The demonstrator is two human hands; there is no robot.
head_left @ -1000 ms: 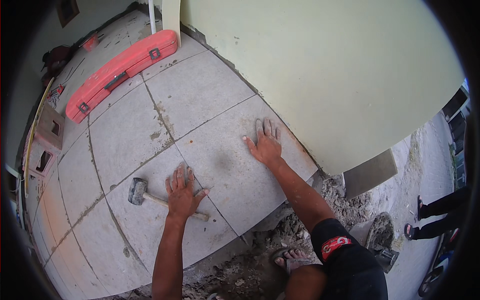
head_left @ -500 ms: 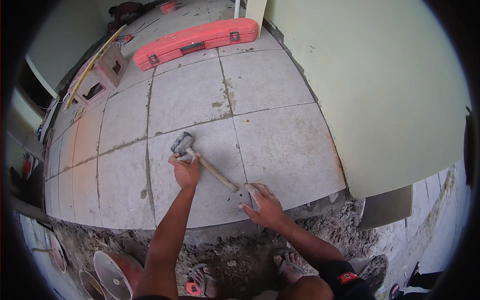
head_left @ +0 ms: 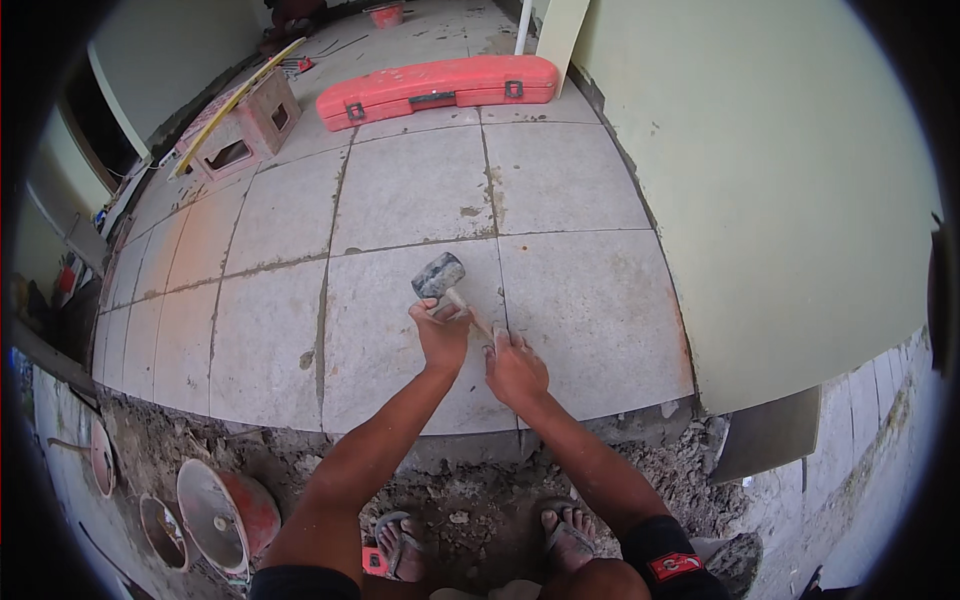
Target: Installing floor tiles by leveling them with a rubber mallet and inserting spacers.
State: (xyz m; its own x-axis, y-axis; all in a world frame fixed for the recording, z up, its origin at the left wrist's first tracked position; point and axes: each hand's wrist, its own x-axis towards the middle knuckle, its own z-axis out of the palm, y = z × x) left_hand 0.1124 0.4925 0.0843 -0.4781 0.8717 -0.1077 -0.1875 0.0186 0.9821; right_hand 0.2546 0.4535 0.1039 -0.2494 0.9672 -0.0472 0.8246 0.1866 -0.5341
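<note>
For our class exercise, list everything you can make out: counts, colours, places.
mallet: one, dark grey head, centre
floor tiles: many, grey, some orange-stained, middle
long case: one, red, upper middle
stand: one, pinkish, upper left
bar: one, yellow, on the stand
large bucket: one, red, lower left
round container: one, greyish, lower left
far bucket: one, red, top
pole: one, white, top
wall: one, pale green, right
panel: one, brownish, lower right
soil: one strip, brown, below tiles
sandalled feet: two, grey straps, lower middle
left grip: one, bare, holding mallet
right grip: one, bare, at mallet
</note>
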